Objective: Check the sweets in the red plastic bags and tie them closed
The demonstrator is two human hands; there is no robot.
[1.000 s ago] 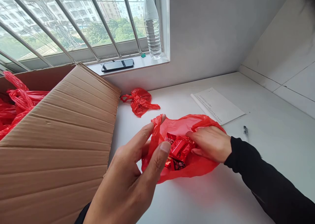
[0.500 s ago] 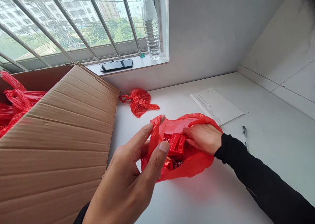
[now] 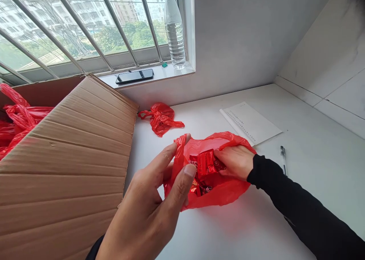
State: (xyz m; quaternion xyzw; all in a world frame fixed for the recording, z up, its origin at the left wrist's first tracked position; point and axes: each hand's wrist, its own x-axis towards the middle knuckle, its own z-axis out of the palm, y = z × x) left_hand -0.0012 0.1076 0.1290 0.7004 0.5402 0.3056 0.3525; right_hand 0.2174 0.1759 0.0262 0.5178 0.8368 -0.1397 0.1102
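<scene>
Head view: left hand (image 3: 151, 199) fingers clamped on red bag (image 3: 225, 197); right hand (image 3: 236, 161) inside at packets (image 3: 205, 165), grip unclear

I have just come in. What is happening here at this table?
Someone is busy with an open red plastic bag: the left hand holds it by one side, and the right hand is inside, touching the red packets. Another red bag, bunched up, rests behind it on the white table. A cardboard box with more red plastic in it stands at the left.
</scene>
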